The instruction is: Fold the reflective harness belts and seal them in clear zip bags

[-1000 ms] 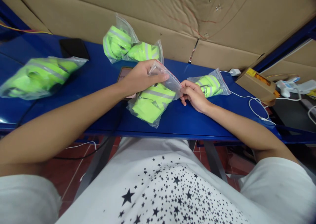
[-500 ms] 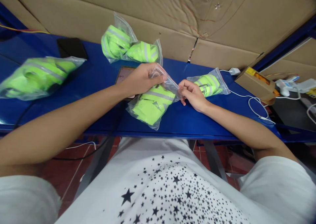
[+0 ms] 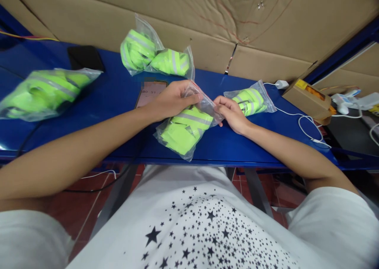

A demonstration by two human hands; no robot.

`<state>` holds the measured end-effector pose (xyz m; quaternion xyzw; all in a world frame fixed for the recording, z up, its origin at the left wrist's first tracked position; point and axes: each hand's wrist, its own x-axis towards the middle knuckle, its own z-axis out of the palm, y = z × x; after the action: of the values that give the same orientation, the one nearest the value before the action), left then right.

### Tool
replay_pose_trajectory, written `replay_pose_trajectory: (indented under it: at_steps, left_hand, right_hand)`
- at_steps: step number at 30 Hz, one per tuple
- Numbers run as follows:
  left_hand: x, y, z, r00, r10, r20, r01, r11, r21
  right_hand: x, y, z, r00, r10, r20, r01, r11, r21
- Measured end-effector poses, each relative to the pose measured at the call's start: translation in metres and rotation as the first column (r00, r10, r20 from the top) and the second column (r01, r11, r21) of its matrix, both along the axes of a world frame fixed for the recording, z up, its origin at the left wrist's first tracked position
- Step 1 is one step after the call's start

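A clear zip bag [image 3: 185, 128] holding folded neon-green reflective fabric lies on the blue table [image 3: 118, 91] in front of me. My left hand [image 3: 171, 100] pinches the bag's open top at its left side. My right hand [image 3: 232, 113] pinches the same top edge at its right corner, fingers curled. Both hands are closed on the bag's mouth. A phone [image 3: 149, 93] lies flat on the table just behind my left hand, partly hidden by it.
Three more filled bags lie around: one at far left [image 3: 44, 91], one at the back [image 3: 154, 57], a small one at right [image 3: 251, 99]. A black object [image 3: 84, 57], a cardboard box [image 3: 308, 99] and white cables [image 3: 308, 126] sit on the table. Cardboard lines the back.
My left hand has lowered and slid slightly right along the bag's top, uncovering more of the phone. The bag has settled lower on the table. My right hand barely moved.
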<state>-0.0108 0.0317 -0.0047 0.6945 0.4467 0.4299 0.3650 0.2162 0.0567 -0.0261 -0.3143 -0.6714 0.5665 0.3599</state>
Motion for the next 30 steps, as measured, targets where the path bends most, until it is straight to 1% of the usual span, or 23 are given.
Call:
replay_pose_trajectory:
  at_steps: [8, 11, 18, 21, 30]
  left_hand:
    - [0.005, -0.003, -0.002, 1.000, -0.005, -0.003, 0.005, 1.000, -0.020]
    - [0.007, -0.004, -0.002, 1.000, -0.021, 0.001, 0.021, 1.000, -0.013]
    - [0.011, -0.008, -0.002, 0.998, -0.061, 0.003, 0.061, 0.998, -0.025]
    - [0.013, -0.009, -0.002, 0.997, -0.075, -0.008, 0.074, 0.997, -0.033]
    - [0.017, -0.008, -0.006, 0.993, -0.119, -0.012, 0.119, 0.992, -0.034]
  right_hand:
    - [-0.002, -0.004, 0.005, 1.000, -0.019, 0.007, 0.019, 1.000, -0.013]
    - [-0.002, -0.004, 0.005, 0.999, -0.037, 0.019, 0.037, 0.999, 0.009]
    - [-0.001, -0.002, 0.003, 0.999, -0.030, 0.029, 0.031, 1.000, -0.008]
    - [0.000, -0.001, 0.003, 0.998, -0.024, 0.053, 0.023, 1.000, 0.007]
    - [0.002, 0.001, 0.001, 0.998, 0.004, 0.058, -0.006, 0.999, 0.038]
